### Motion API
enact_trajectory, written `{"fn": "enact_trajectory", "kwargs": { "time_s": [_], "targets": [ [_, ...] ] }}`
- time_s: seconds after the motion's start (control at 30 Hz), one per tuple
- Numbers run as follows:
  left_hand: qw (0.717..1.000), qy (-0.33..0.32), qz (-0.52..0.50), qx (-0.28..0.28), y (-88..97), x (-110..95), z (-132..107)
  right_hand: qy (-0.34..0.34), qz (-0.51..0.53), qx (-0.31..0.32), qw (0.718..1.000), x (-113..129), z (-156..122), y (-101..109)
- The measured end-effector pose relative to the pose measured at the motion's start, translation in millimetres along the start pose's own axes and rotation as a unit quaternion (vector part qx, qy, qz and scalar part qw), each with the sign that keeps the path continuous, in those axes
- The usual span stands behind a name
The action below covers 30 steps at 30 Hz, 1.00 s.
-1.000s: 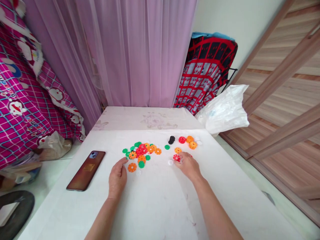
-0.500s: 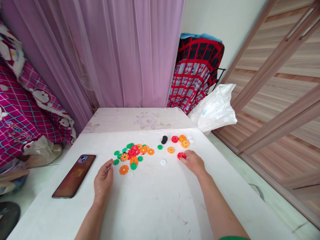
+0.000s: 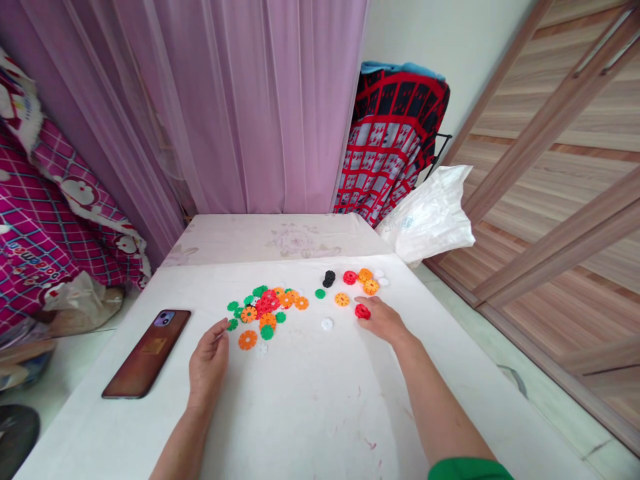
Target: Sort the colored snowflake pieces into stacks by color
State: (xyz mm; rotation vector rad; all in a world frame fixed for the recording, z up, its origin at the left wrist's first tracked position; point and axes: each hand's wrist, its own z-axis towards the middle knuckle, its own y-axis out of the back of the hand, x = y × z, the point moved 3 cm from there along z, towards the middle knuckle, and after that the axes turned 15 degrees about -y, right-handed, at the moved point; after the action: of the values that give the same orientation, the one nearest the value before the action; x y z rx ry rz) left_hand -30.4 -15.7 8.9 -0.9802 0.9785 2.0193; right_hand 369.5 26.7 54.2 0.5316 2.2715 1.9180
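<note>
My left hand (image 3: 210, 357) hovers at the left edge of a mixed pile of notched plastic discs, its fingers curled together. A thin whitish edge shows at the fingertips, too small to name for certain. Close by lie a green disc (image 3: 233, 325) and an orange disc (image 3: 247, 340). My right hand (image 3: 383, 320) rests over the right side of the table, index finger lifted and apart from the thumb. Between them sits a red disc (image 3: 363, 311) on the tabletop. A white disc (image 3: 327, 324) and an orange-yellow disc (image 3: 342, 299) lie to its left.
Small colour groups stand further back: black discs (image 3: 329, 279), red discs (image 3: 350, 277), orange-yellow discs (image 3: 371, 287) and white discs (image 3: 383, 281). A lone green disc (image 3: 320, 293) is near them. A phone (image 3: 147, 353) lies at left; a white plastic bag (image 3: 430, 217) hangs at the right edge.
My right hand's index finger has lifted and spread away from the red disc, which now lies free between finger and thumb. My left hand has barely moved.
</note>
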Motion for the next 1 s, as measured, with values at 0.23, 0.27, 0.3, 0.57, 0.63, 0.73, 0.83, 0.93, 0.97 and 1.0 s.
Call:
{"fn": "enact_trajectory", "kwargs": {
  "time_s": [0.23,0.27,0.3,0.57,0.63,0.73,0.83,0.93,0.97,1.0],
  "targets": [
    [1.000,0.002,-0.008,-0.006,-0.9,-0.7,-1.0,0.018,-0.024,0.008,1.000,2.5,1.9,1.2],
    [1.000,0.001,-0.012,-0.008,-1.2,-0.5,-1.2,0.018,-0.026,0.009,0.999,2.3,2.3,0.6],
    [1.000,0.001,-0.015,-0.010,-1.3,-0.2,-1.4,0.018,-0.028,0.012,0.999,1.7,2.8,0.1],
    [0.999,-0.013,-0.029,-0.004,-2.0,0.5,-2.6,-0.001,-0.007,-0.040,0.999,12.2,-8.5,12.3],
    [1.000,-0.012,-0.028,-0.006,-2.5,0.5,-2.7,0.033,0.030,-0.077,0.996,36.5,-19.6,13.0],
    [0.999,-0.013,-0.028,-0.009,-4.1,1.7,-2.6,0.107,0.074,-0.047,0.990,90.8,-38.3,0.6],
    [0.999,-0.025,-0.028,-0.008,-6.1,4.3,-2.7,0.160,0.077,-0.011,0.984,146.1,-51.0,-17.8],
    [0.999,-0.040,-0.014,0.003,-7.5,7.1,-2.9,0.149,0.061,0.008,0.987,181.5,-52.9,-31.8],
    [0.999,-0.045,-0.009,0.007,-7.8,7.7,-3.0,0.145,0.056,0.010,0.988,188.6,-52.2,-34.5],
    [0.999,-0.049,-0.006,0.011,-8.0,8.1,-3.1,0.141,0.052,0.012,0.989,193.8,-51.1,-36.3]
  ]
}}
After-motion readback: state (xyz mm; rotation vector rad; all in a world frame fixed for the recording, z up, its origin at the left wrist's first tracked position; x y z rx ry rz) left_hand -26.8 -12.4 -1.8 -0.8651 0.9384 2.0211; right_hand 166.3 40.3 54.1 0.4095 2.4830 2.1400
